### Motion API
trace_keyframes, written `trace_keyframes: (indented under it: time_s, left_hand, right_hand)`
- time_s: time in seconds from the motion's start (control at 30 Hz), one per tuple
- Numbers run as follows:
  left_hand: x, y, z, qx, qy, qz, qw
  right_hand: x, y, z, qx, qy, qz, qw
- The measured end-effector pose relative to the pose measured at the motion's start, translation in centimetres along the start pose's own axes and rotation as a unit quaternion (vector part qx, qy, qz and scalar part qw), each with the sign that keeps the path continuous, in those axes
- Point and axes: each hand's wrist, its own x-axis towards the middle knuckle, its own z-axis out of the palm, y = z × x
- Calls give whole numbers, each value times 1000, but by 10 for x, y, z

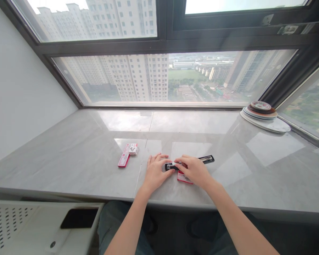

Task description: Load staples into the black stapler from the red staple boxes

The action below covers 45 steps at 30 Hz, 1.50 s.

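A black stapler (206,159) lies opened out long on the grey marble sill, with its middle covered by my right hand. My left hand (156,171) is closed about the stapler's left end, its thumb in front and its fingers behind. Over the metal channel at that end, my right hand (194,170) has its thumb and fingertips pinched together. Whatever sits in that pinch is too small to make out. Partly beneath my right hand, a red-and-white small box (184,177) rests on the sill.
Left of my hands are small pink-and-white boxes (124,160) and a white small box (133,149). A stack of round plate-like discs (263,115) stands at the back right by the window. Below the sill's front edge, a dark phone (79,218) lies on a white plastic surface (42,230).
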Motion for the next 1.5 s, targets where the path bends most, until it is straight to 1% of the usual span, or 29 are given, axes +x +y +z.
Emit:
trace_keyframes:
  time_s: [0.1, 0.2, 0.27, 0.37, 0.43, 0.47, 0.53, 0.6, 0.67, 0.7, 0.77, 0.83, 0.87, 0.93, 1.0, 1.1, 1.23, 1.3, 1.37, 1.43, 1.47, 1.5]
  left_hand:
    - [0, -1, 0, 0, 5, 2, 1000]
    - [-1, -2, 0, -1, 5, 3, 1000]
    - [-1, -2, 1, -2, 4, 2, 1000]
    - [-1, -1, 1, -4, 8, 1, 1000]
    - [-1, -1, 1, -4, 10, 2, 1000]
    - [0, -1, 1, -4, 10, 3, 1000]
    - [0, -1, 1, -5, 8, 4, 1000]
    - [1, -1, 0, -7, 5, 3, 1000]
    - [2, -1, 1, -10, 2, 3, 1000]
    - [2, -1, 1, -11, 0, 3, 1000]
    - [2, -1, 1, -13, -2, 3, 1000]
    - [2, -1, 1, -14, -2, 0, 1000]
    - [2, -1, 0, -15, -3, -2, 1000]
    - [2, -1, 0, -14, -3, -4, 1000]
    - [2, -1, -1, -12, -3, -4, 1000]
    - [2, 0, -1, -9, -6, 0, 1000]
    - [2, 0, -1, -4, -6, 3, 1000]
    - [1, 0, -2, -2, 5, 2, 1000]
    - [-1, 4, -5, -4, 30, -7, 1000]
    - [-4, 14, -8, -2, 56, -15, 998]
    - [-6, 21, -8, 0, 58, -6, 998]
    - [-7, 29, -8, 2, 44, 18, 999]
  right_hand:
    - [-2, -1, -4, -14, -4, 10, 1000]
    - [-5, -4, -8, -16, 17, 53, 998]
    - [-7, -9, -8, -10, 18, 70, 997]
    - [-12, -16, -5, 49, -21, 66, 996]
    - [-19, -15, -5, 107, -25, 76, 991]
    - [-25, -11, -6, 135, -15, 93, 986]
    - [-39, 4, -12, 187, -4, 154, 970]
    - [-54, 25, -21, 240, -24, 233, 942]
    - [-63, 45, -31, 299, -32, 284, 911]
    - [-63, 52, -35, 328, -22, 289, 899]
    - [-55, 59, -41, 377, 11, 261, 888]
    - [-38, 55, -44, 387, 24, 210, 898]
    - [-28, 51, -44, 370, 23, 182, 911]
    - [-10, 38, -44, 302, 12, 127, 945]
    - [3, 25, -41, 226, -8, 82, 971]
    - [13, 10, -31, 147, -45, 48, 987]
    - [17, -2, -19, 61, -63, 34, 996]
    - [16, -3, -19, 51, -72, 32, 996]
    - [13, 2, -23, 61, -75, 39, 995]
    - [9, 13, -29, 60, -50, 64, 995]
    - [8, 20, -31, 53, -27, 83, 995]
    - [6, 29, -32, 47, -1, 106, 993]
